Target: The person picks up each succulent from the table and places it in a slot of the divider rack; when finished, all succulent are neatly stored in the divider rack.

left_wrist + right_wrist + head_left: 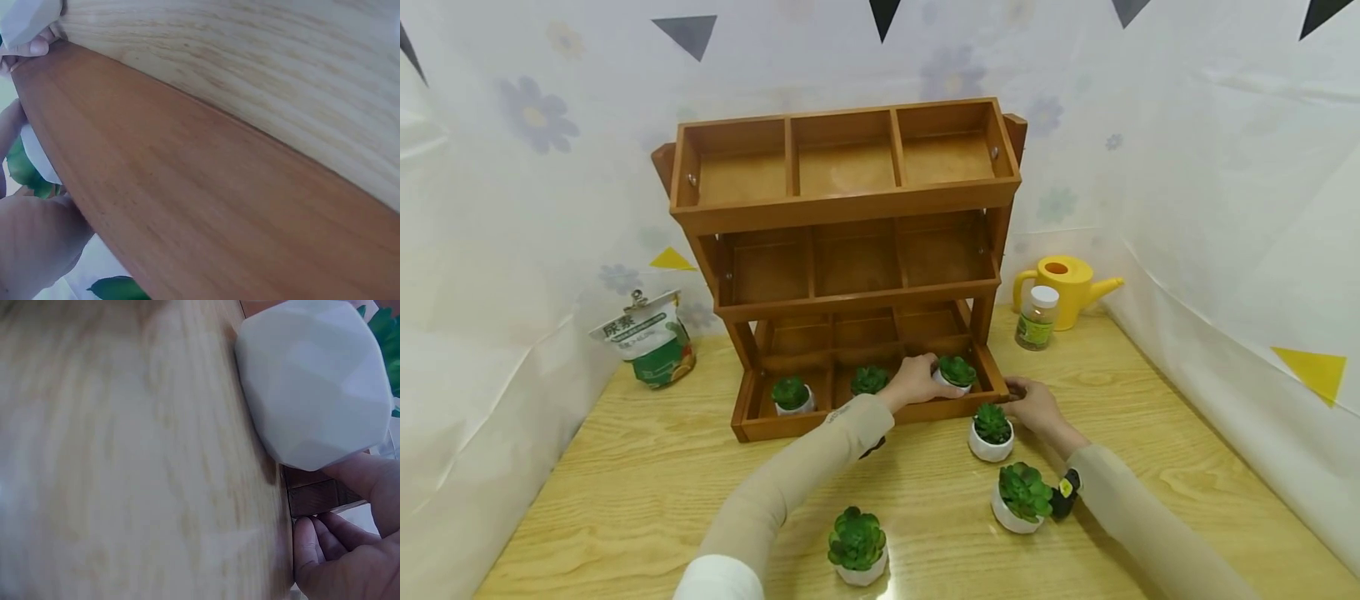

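Pinching left hand (917, 381): your grip holds a potted succulent (957, 372) at the planter rack's (850, 204) bottom-right compartment.
Right hand (1033, 404): beside the rack; grip unclear.

Screened-off tabletop set: flower-printed sheeting (1225, 208) behind and beside wood-grain table (640, 483).

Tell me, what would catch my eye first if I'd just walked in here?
Probably the tiered brown wooden rack, standing in the middle of the table. Then the hands: the left hand holds a small potted succulent in the bottom tier's right-hand compartment, while the right hand is at the rack's lower right corner. The bright yellow watering can also stands out, at the back right.
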Demonstrator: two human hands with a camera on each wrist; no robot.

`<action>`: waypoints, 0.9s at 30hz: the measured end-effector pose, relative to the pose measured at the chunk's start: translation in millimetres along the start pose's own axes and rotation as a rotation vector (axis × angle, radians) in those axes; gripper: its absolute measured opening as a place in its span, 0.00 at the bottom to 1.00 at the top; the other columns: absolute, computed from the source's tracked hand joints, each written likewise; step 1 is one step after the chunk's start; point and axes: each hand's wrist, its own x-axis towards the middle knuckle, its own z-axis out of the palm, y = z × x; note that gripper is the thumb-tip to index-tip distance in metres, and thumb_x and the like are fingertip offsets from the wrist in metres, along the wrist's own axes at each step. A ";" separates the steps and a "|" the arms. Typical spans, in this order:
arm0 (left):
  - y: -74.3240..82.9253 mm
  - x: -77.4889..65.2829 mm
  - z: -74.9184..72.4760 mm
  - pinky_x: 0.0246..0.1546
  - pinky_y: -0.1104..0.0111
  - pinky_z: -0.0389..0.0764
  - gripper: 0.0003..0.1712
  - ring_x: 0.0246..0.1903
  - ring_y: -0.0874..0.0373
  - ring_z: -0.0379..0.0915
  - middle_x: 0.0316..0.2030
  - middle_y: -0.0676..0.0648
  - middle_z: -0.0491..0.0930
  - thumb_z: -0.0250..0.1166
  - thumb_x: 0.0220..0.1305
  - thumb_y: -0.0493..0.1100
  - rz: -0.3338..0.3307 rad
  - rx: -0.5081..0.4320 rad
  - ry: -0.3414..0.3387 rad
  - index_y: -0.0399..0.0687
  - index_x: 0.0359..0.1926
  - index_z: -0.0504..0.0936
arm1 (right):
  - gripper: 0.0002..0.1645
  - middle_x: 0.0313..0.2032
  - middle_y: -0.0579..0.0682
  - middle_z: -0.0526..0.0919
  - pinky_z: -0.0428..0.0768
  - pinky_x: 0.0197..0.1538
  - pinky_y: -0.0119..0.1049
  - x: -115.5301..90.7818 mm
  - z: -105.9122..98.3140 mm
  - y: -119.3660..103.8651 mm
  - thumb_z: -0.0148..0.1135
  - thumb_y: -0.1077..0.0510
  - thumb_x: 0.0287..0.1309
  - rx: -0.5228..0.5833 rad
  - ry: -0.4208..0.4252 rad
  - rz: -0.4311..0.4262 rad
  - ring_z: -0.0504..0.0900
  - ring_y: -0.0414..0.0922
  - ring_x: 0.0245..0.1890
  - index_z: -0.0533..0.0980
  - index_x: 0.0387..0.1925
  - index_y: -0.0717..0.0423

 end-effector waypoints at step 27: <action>3.4 -4.4 2.3 0.59 0.56 0.74 0.44 0.63 0.43 0.66 0.64 0.36 0.68 0.69 0.57 0.56 -0.043 -0.040 -0.010 0.33 0.66 0.66 | 0.38 0.61 0.71 0.70 0.73 0.58 0.52 -0.7 2.0 0.6 0.63 0.66 0.54 0.011 -0.012 -0.002 0.71 0.63 0.60 0.62 0.66 0.72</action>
